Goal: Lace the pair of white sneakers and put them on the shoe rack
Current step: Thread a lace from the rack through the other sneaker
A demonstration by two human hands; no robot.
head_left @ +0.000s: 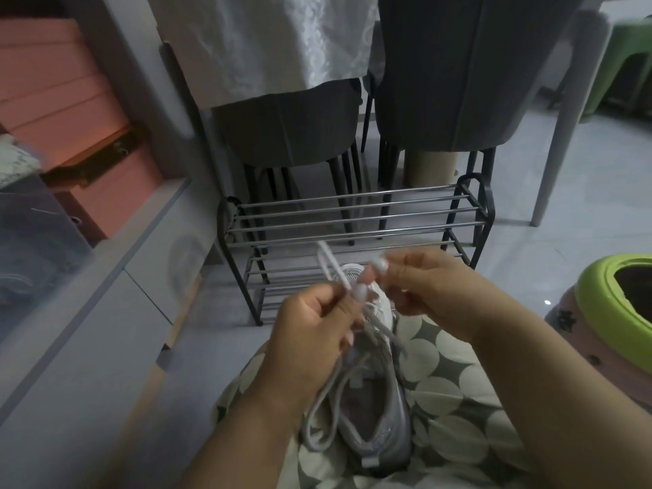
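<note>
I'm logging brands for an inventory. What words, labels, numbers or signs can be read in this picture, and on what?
None can be read.
White sneaker: no legible brand or number; the tab at its heel is blank or too blurred.
Pink boxes: no text shows.
Shoe rack: unmarked.

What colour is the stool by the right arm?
Bright green stool, seen in the head view.

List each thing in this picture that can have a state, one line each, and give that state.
Sneaker: on the person's lap, toe pointing to the rack, lace not tied.
Lace: pulled up taut, loose loops hanging by the heel.
Left hand: pinches the lace.
Right hand: fingers curled, pinching near the lace.
Shoe rack: standing on the floor, no shoes on it.
</note>
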